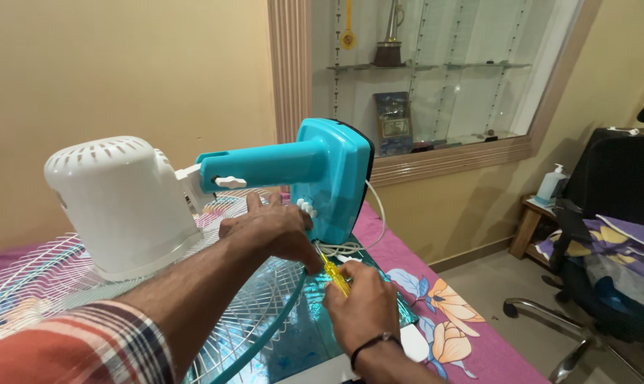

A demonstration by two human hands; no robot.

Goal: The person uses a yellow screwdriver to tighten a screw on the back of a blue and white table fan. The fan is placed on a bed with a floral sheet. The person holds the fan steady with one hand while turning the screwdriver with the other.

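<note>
The fan (265, 171) lies on its side on the bed (464, 334), stem running left-right, base right. The left hand (272, 231) fingers grip the base; the right hand (361, 306) is clamped on a yellow screwdriver (334, 274) pointing up-left into the base.

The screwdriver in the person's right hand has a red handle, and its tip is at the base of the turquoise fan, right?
Not quite: the head view shows the screwdriver handle is yellow, not red. The rest holds: the right hand grips it with its tip at the base of the turquoise fan, while the left hand rests against that base.
</note>
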